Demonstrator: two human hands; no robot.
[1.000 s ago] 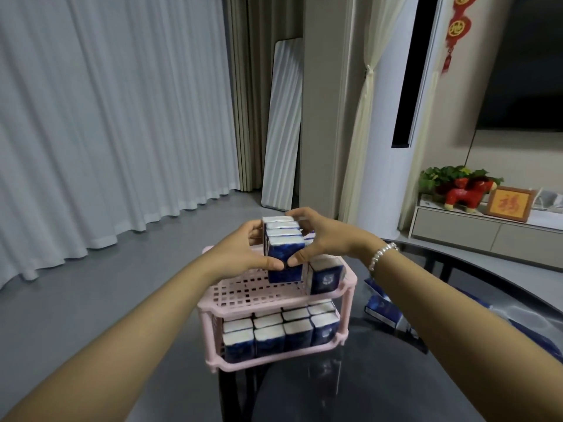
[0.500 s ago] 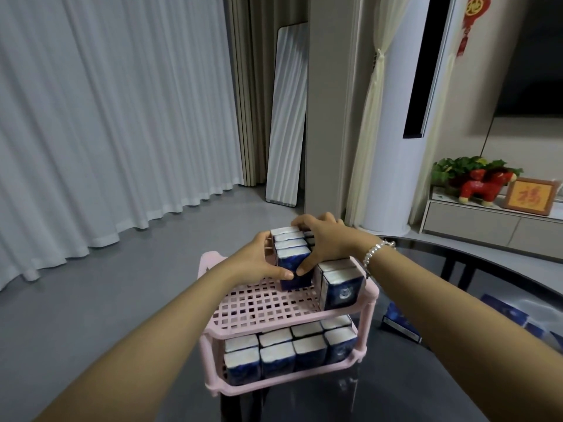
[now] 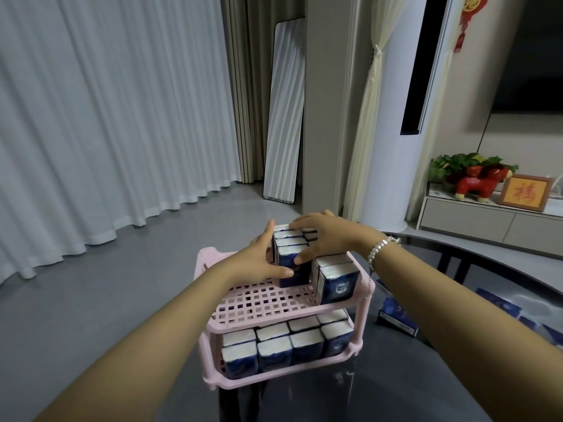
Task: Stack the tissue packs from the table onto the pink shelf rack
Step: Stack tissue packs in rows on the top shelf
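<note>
1. Head view, hands: the left hand and right hand press from opposite sides on a row of tissue packs standing on the top tier of the pink shelf rack. The left thumb lies across the near pack's blue face; the right hand's fingers curl over the row's top, thumb on its near face. Both grip the row.
2. Head view, places: the held row stands at the rack's top middle, beside a second row of packs at the rack's right edge. The rack's lower tier is full of packs. Loose packs lie on the dark worktop right of the rack.
3. Handling, as a judgement: the packs look light and soft, with slick film wrap; squeezing the row from both ends, as here, should keep it together.
4. Orientation: each pack stands upright, white end up; the row's long axis runs away from the person, toward the rack's back.
</note>
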